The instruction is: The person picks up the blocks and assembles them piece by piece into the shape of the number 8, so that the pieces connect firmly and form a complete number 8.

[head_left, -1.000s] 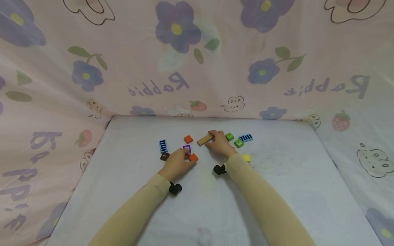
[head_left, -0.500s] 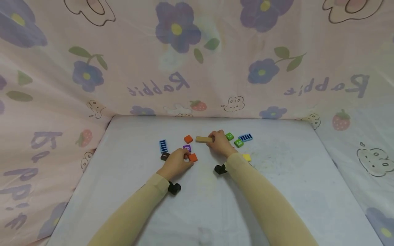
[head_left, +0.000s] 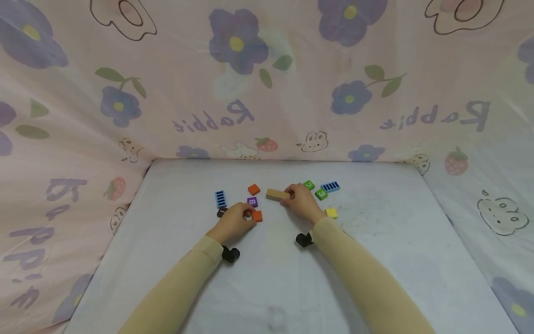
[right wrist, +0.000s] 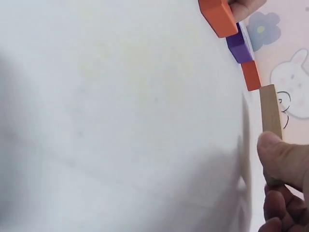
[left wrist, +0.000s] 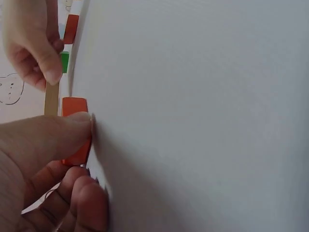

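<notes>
My left hand (head_left: 232,221) pinches an orange square tile (head_left: 257,216) between thumb and fingers, low over the white table. In the left wrist view the thumb lies across the face of this orange tile (left wrist: 76,107). My right hand (head_left: 303,202) grips the right end of a plain wooden block (head_left: 275,195), which points left. The right wrist view has the thumb on the wooden block (right wrist: 271,110), its far end free. Just beyond the left hand lies a purple tile (head_left: 252,202) marked 8. A dark brown tile (head_left: 222,212) is partly hidden behind that hand.
A second orange tile (head_left: 253,189) lies behind the purple one. Right of the right hand are green tiles, one marked 3 (head_left: 321,194), a blue barred tile (head_left: 330,187) and a yellow tile (head_left: 331,213). Another blue barred tile (head_left: 220,199) lies at left. Patterned cloth (head_left: 292,93) walls the table.
The wooden block has turned from slanting to nearly level, its left end now slightly raised toward the back. The left hand keeps its orange tile, shifting slightly left. The view has tilted a little.
</notes>
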Available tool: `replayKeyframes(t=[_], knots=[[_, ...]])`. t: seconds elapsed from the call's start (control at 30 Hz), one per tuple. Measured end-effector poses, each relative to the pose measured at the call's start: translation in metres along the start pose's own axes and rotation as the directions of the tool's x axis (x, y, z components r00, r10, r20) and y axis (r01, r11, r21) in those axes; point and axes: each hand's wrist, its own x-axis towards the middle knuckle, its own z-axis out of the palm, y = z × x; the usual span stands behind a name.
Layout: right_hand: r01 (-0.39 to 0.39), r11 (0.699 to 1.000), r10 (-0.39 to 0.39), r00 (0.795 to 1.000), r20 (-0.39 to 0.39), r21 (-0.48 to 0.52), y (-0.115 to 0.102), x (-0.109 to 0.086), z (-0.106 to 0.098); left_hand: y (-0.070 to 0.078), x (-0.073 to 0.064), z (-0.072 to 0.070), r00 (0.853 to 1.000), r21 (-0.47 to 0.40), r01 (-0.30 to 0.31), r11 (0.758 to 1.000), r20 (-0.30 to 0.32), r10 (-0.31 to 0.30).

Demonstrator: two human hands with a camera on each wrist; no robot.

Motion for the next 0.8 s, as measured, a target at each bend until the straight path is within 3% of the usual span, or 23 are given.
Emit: replayKeyframes(t=[0.3, 0.57, 0.8], knots=[[0.048, 0.999, -0.048, 0.998, 0.035, -0.004, 0.004, -0.029, -0.001, -0.008, -0.008, -0.005, 0.999, -0.029, -0.026, 0.999, 0.025, 0.027], [0.067, 0.997, -0.069, 0.99, 0.121, 0.027, 0.008, -0.054, -0.001, -0.012, -0.011, -0.008, 0.998, -0.077, -0.026, 0.997, 0.048, 0.03], [0.062, 0.995, -0.076, 0.978, 0.196, 0.072, 0.016, -0.063, 0.0, -0.012, -0.014, -0.007, 0.998, -0.109, -0.033, 0.994, 0.043, 0.038]])
